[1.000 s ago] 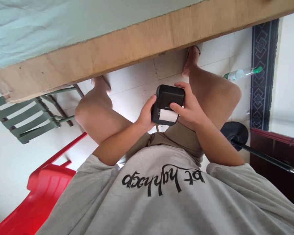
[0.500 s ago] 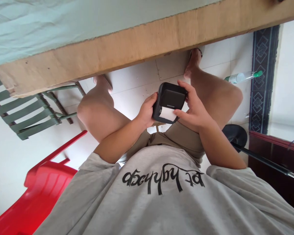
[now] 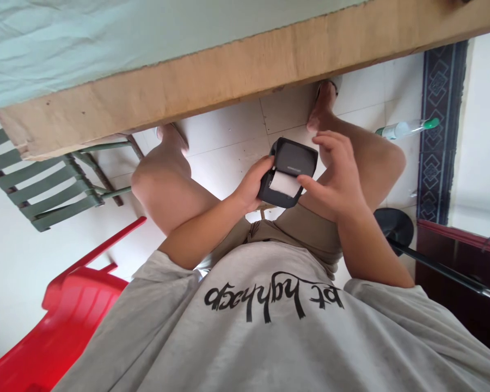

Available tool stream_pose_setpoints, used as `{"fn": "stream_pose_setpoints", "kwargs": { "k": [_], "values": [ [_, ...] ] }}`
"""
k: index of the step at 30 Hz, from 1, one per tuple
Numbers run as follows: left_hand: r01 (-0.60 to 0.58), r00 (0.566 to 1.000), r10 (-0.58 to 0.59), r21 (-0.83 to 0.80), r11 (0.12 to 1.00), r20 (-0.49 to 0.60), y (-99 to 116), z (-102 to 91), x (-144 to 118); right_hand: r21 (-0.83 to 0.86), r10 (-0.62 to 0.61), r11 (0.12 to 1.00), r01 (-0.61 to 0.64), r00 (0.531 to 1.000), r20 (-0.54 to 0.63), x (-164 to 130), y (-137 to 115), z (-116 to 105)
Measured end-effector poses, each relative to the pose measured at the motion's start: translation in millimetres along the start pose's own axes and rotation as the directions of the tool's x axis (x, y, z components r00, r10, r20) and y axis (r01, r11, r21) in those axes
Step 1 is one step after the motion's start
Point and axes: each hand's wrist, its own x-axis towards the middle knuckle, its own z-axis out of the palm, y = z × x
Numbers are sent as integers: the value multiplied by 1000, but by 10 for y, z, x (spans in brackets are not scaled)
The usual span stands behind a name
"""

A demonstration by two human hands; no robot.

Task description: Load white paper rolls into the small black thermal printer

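White tiled floor [image 3: 228, 147] below, patterned dark border strip [image 3: 443, 125] along the right. Lying on it: clear bottle [image 3: 404, 128] with green cap. Standing on it: green slatted chair [image 3: 44, 182], red plastic chair [image 3: 65, 321], black round stand base [image 3: 394, 224].

The printer [image 3: 288, 171] sits between both hands above the lap, paper roll [image 3: 285, 184] inside, table [image 3: 212, 81] beyond
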Motion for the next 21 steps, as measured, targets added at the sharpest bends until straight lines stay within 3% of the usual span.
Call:
{"fn": "stream_pose_setpoints", "kwargs": {
  "k": [5, 8, 11, 15, 18, 21],
  "values": [
    [-28, 998, 27, 18, 999, 48, -63, -41, -5, -97, 84, 988, -123, 939, -334, 109, -25, -136],
    [-25, 999, 24, 24, 999, 30, -88, -71, -2, -124, 48, 986, -107, 913, -404, 95, -32, -53],
    [-60, 998, 59, 45, 997, 23, -89, -54, -15, -226, -27, 974, -28, 971, -237, 37, -70, 98],
    [-89, 996, 90, 93, 992, -3, -73, -13, -43, -382, 38, 924, -24, 999, 28, 13, -134, 190],
    [-120, 991, 126, 144, 982, -34, -55, -7, -56, -408, 160, 911, -54, 960, 231, 75, -221, 158],
    [-105, 992, 119, 212, 972, -52, -32, -17, -68, -514, 372, 845, -145, 851, 372, 182, -353, 128]
  ]
}}
